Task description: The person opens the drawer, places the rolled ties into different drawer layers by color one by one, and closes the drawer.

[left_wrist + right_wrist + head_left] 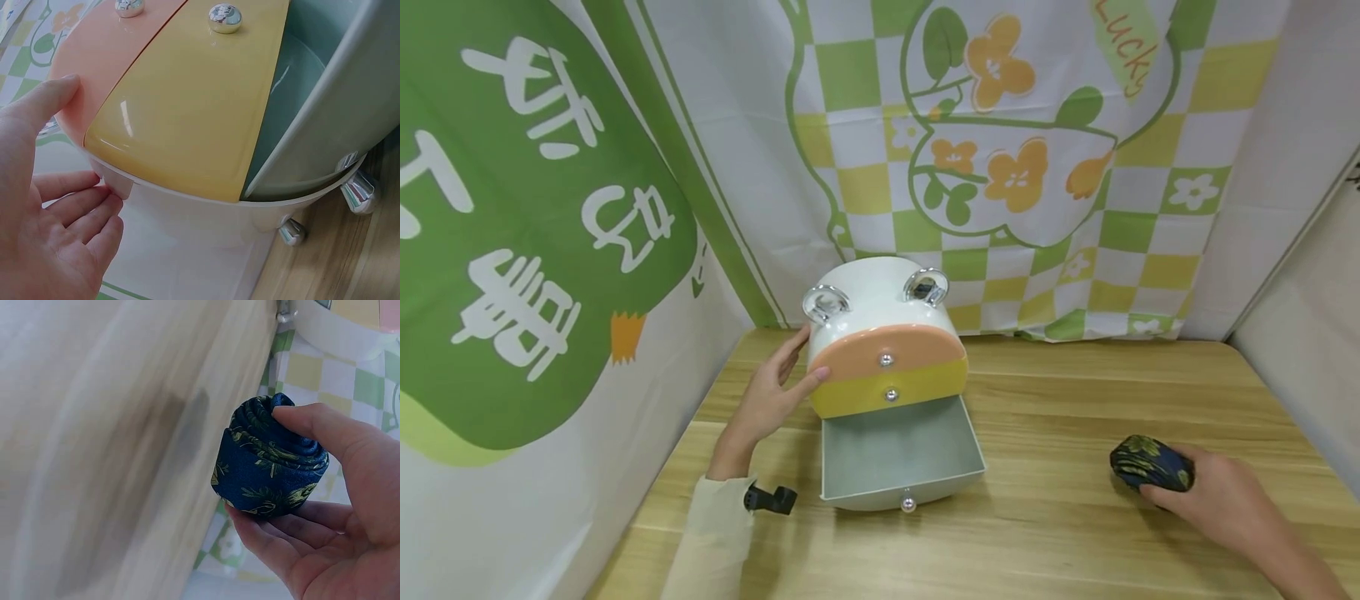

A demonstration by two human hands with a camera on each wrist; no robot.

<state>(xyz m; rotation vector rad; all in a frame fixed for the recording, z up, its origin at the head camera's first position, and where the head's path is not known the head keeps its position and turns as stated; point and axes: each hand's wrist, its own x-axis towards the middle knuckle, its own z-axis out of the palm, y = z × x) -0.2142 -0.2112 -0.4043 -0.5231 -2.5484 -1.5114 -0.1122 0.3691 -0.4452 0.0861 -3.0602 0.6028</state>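
A small white drawer box (876, 292) with two silver rings on top stands on the table. Its peach drawer (857, 353) and yellow drawer (181, 112) are closed, while the grey-green bottom drawer (901, 446) is pulled out and has nothing in it. My left hand (769, 392) holds the box's left side, thumb on the edge of the peach front and fingertips against a pale knob on the side wall (119, 184). Off to the right, my right hand (1228, 496) grips a rolled necktie (272, 456), dark blue with yellow-green flowers, between thumb and fingers.
The wooden table (1060, 400) extends between the drawer box and my right hand. Behind it hangs a checked, flowered cloth (865, 67); a green and white printed cloth (647, 150) closes off the left side. Silver feet (360, 190) show under the box.
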